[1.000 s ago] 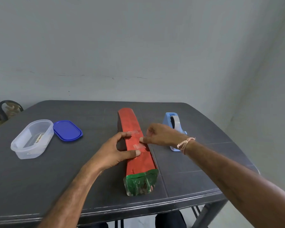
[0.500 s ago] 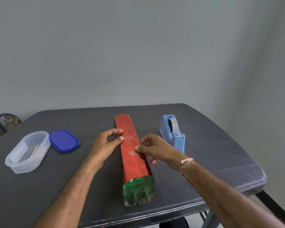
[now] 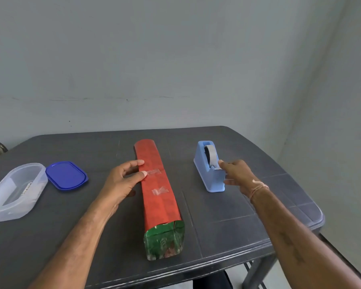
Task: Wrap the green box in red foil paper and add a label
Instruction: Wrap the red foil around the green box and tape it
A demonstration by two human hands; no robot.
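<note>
Tub (image 3: 15, 213), lower left: cut off, contents blurred; lid (image 3: 66, 175) beside. Box (image 3: 165, 240): green end bare. Left hand (image 3: 121, 181): released, fingertips (image 3: 143, 174) pressing foil (image 3: 159, 205). Right hand (image 3: 237, 173) at dispenser (image 3: 208, 174): grip indiscernible.

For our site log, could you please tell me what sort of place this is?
Probably a plain room in a home or small workspace: a dark table by a bare painted wall, with household items on it, a blue tape dispenser and a clear food container.

Whether the right hand (image 3: 237, 174) pinches the tape (image 3: 212, 157) is unclear, and the slip (image 3: 26, 188) in the tub (image 3: 0, 207) is unreadable.
</note>
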